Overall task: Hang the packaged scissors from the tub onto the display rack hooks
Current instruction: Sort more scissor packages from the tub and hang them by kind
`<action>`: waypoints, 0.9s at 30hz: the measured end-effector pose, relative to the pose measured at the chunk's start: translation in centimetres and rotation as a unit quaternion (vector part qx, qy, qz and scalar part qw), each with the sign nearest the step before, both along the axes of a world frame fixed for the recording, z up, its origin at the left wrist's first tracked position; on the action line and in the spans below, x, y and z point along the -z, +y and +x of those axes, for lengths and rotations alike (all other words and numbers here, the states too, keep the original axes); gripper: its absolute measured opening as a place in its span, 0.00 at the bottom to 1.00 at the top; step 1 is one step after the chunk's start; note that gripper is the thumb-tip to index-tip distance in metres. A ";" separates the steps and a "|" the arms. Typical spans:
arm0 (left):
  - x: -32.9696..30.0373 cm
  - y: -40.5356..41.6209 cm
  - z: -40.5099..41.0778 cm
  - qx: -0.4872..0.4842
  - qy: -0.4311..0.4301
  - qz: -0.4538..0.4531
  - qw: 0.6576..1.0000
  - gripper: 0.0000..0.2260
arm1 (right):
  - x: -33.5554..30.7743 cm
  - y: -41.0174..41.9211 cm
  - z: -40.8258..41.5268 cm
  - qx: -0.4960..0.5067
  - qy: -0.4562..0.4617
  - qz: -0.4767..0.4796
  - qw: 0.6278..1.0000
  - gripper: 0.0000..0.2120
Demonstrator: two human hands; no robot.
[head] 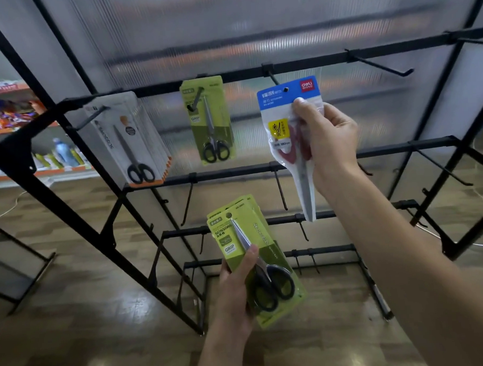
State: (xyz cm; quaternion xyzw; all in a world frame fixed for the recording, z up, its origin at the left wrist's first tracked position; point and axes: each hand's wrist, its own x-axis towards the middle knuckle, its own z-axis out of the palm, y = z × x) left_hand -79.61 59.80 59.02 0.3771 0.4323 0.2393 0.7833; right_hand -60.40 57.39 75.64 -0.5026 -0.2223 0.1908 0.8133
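Observation:
My right hand grips a blue-topped clear pack of red-handled scissors; its hang hole sits at the tip of a black hook on the upper rail. My left hand holds a small stack of green scissor packs low in front of the rack. One green pack hangs on the hook to the left, and a thick row of white packs with black-handled scissors hangs further left. The tub is out of view.
The black display rack has several bare hooks on the right and on the lower rails. A translucent ribbed panel backs it. Store shelves with goods stand far left over a wooden floor.

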 end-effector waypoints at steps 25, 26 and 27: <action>-0.6 2.2 4.2 -0.041 -0.082 0.011 0.996 0.22 | 0.5 5.2 5.2 0.015 -0.011 -0.082 0.996 0.12; -0.7 1.9 4.6 -0.051 -0.082 0.012 0.995 0.23 | 0.5 5.6 5.6 0.010 -0.013 -0.084 0.996 0.12; -0.9 1.6 5.0 -0.058 -0.079 0.015 0.995 0.23 | 0.4 6.0 6.0 0.007 -0.014 -0.086 0.996 0.11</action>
